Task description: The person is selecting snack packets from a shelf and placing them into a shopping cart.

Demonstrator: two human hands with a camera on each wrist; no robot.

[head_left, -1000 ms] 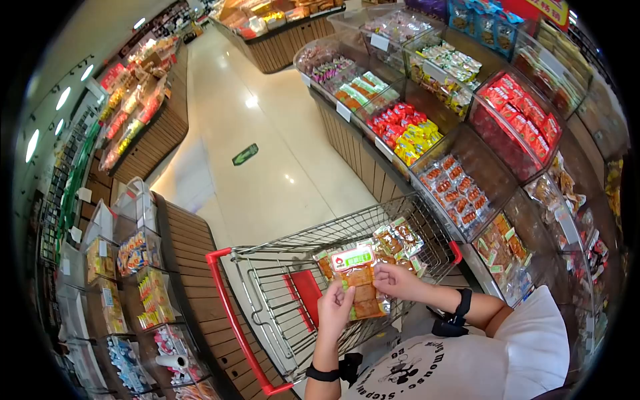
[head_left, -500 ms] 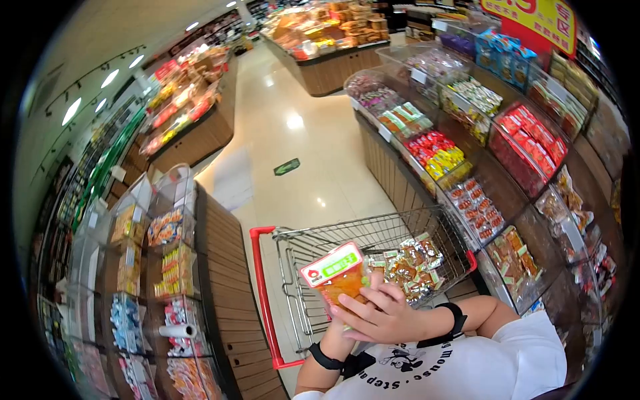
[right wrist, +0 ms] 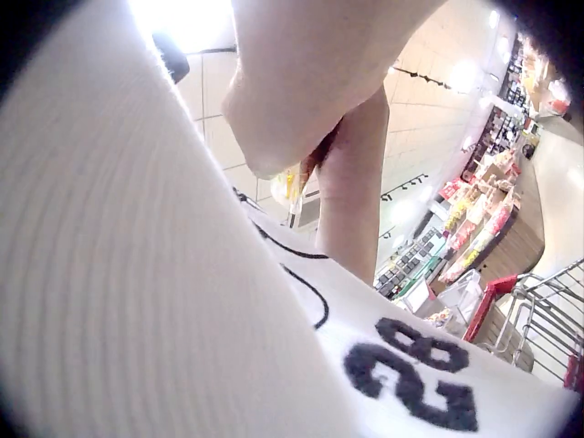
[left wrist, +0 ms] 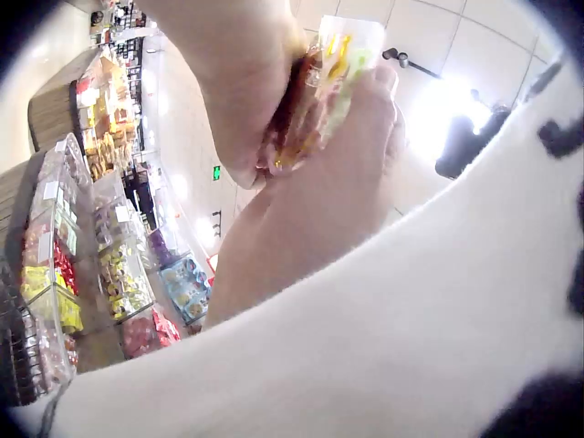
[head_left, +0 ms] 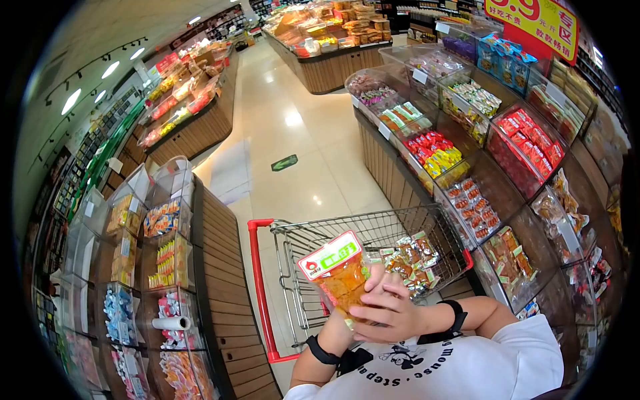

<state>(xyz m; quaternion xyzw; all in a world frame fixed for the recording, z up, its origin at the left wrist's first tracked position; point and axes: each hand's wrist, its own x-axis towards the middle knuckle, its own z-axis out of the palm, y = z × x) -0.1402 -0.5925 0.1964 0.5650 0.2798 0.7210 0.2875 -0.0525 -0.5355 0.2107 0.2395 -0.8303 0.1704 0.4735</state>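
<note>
In the head view, a clear food package (head_left: 341, 283) with orange-brown pieces and a white, red and green label is held tilted above the cart. My left hand (head_left: 339, 332) grips it from below and behind, its fingers largely hidden. Across the package's lower right side lie the bent fingers of my right hand (head_left: 390, 312). The left wrist view shows the package (left wrist: 324, 100) between my left hand (left wrist: 242, 82) and my right hand (left wrist: 315, 192). In the right wrist view, only a sliver of package (right wrist: 290, 190) shows beside my right hand (right wrist: 301, 100).
A wire shopping cart with a red handle (head_left: 260, 293) stands below the hands, with several packets (head_left: 413, 259) inside. Snack bins line the right side (head_left: 477, 207) and the left side (head_left: 167, 263). A tiled aisle (head_left: 300, 133) runs ahead between displays.
Since a second ago, the package has come closer and tilted, and the right hand has moved from its upper edge to its lower side. The view has shifted, showing more aisle ahead.
</note>
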